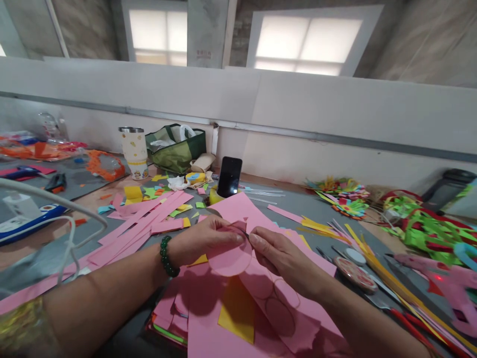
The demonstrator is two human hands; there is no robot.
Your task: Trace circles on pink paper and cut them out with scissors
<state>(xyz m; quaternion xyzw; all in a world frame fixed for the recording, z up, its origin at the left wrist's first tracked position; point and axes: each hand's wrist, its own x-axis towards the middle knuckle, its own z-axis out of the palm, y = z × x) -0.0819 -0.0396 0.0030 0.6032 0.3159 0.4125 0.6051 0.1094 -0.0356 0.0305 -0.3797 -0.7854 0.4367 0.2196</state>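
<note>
My left hand (214, 238) pinches a round piece of pink paper (230, 258) between thumb and fingers, above the pink sheets. At the upper right edge of that round, my right hand (274, 246) is closed on a thin dark tool (242, 231), mostly hidden by the fingers, so its kind is unclear. Below both hands lie large pink paper sheets (208, 303), and one piece bears drawn circle outlines (279, 313). A yellow paper piece (238, 311) rests on the sheets.
Pink paper strips (141, 219) lie on the left. Behind my hands a phone (229, 176) stands upright, with a tumbler (134, 151) and green bag (179, 149) farther left. To the right are a pink glue gun (439, 278), red-handled scissors (406, 323) and a round patterned tin (356, 273).
</note>
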